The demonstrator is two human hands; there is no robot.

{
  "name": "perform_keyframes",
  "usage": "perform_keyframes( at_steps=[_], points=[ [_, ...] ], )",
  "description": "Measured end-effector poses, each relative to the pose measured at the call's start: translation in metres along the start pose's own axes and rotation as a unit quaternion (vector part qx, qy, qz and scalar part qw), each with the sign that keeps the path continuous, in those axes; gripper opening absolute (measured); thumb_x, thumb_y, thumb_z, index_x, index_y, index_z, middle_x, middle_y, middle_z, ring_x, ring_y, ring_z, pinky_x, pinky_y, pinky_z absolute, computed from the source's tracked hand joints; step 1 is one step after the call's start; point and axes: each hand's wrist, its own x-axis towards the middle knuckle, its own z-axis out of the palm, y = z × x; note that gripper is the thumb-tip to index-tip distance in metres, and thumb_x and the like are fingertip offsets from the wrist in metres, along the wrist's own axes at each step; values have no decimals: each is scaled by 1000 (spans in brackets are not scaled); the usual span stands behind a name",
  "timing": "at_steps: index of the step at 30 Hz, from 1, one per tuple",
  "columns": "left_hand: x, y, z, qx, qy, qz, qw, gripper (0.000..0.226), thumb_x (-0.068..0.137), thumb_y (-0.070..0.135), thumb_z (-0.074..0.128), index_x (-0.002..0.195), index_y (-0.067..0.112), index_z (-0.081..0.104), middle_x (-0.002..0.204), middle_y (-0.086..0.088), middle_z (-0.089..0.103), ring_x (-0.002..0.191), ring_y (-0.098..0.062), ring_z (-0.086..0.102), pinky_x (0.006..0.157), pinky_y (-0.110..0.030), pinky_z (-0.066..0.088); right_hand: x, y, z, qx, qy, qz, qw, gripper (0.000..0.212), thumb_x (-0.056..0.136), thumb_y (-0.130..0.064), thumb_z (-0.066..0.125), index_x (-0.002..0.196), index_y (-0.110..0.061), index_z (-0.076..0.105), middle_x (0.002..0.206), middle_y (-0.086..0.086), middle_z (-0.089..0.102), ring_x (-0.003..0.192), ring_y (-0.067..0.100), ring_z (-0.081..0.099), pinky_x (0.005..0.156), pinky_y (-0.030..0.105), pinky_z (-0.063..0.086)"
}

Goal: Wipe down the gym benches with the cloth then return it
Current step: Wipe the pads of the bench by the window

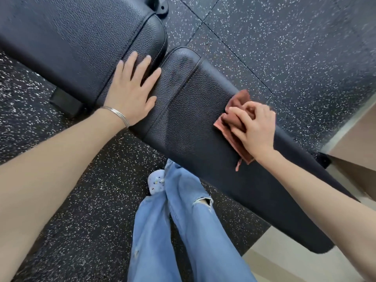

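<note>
Wiping the long bench pad [193,123] with the cloth [237,102].

The right hand [254,127] curls its fingers round the bunched brown cloth and presses it on the pad's far edge. The left hand [132,92] lies flat, fingers spread, over the gap beside the next pad [81,41]. The wiping step looks partly done. Next, I think, the cloth must slide along the pad, which runs from top left to bottom right. The cloth stretches up and down in the picture, with a loose corner pointing toward the person.

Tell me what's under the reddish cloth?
The black bench pad lies under the cloth. The right hand grips the cloth, and both cover that patch of pad.
</note>
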Motion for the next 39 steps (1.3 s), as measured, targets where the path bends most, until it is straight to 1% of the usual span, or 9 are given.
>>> perform_keyframes(
  at_steps=[6,13,16,20,25,29,32,35,39],
  points=[
    [2,1,0,3,-6,-3,1000,64,91,38,46,147,16,26,154,-18,17,141,-43,11,113,-57,11,56,-31,-1,7,-14,54,998,35,86,-45,57,116,-26,60,116,11,54,102,32,50,81,38,29],
    [2,2,2,7,-7,-5,1000,64,91,37,46,148,16,25,155,-19,16,141,-44,11,113,-57,10,175,-70,4,71,-68,7,995,45,86,-51,48,123,-27,52,117,5,54,109,28,49,86,40,37],
    [3,2,0,3,-19,-7,1000,65,91,36,47,148,16,24,155,-19,14,141,-44,9,113,-56,9,153,-62,1,81,-57,-8,995,44,84,-49,51,122,-27,55,116,6,54,107,28,49,84,41,37],
    [3,-1,-3,7,-20,7,1000,64,92,38,47,148,16,25,154,-19,17,140,-44,13,112,-56,12,78,-33,-4,28,-26,-11,999,39,78,-43,65,111,-22,64,112,12,58,99,33,53,78,42,36],
    [1,-3,3,-7,12,8,1000,63,91,38,49,146,17,29,153,-18,23,140,-44,17,112,-55,14,13,-12,1,15,-22,-29,999,31,79,-38,68,104,-20,69,107,13,61,99,24,42,79,40,30],
    [2,-8,4,-12,21,15,1000,62,91,40,47,146,18,29,153,-16,24,140,-40,19,111,-53,16,34,-38,-2,19,-22,17,999,30,81,-40,64,105,-21,67,104,11,58,96,26,43,78,41,30],
    [5,-28,-1,-17,30,50,998,63,89,37,49,145,15,31,151,-18,28,139,-39,24,110,-51,23,85,-71,-5,14,-24,71,997,33,84,-42,60,113,-26,61,113,9,53,103,30,46,81,40,31],
    [8,-69,-6,-13,39,36,999,64,89,39,48,145,15,29,150,-21,28,138,-40,23,111,-52,22,151,-107,-1,22,-19,123,992,38,86,-46,53,121,-30,55,120,7,50,111,27,44,87,42,33],
    [10,-103,-13,3,5,71,997,67,90,46,44,147,15,26,152,-20,24,139,-40,22,112,-53,22,170,-138,6,-14,-22,174,984,40,88,-50,48,123,-33,52,125,3,48,117,25,41,92,44,32]
  ],
)
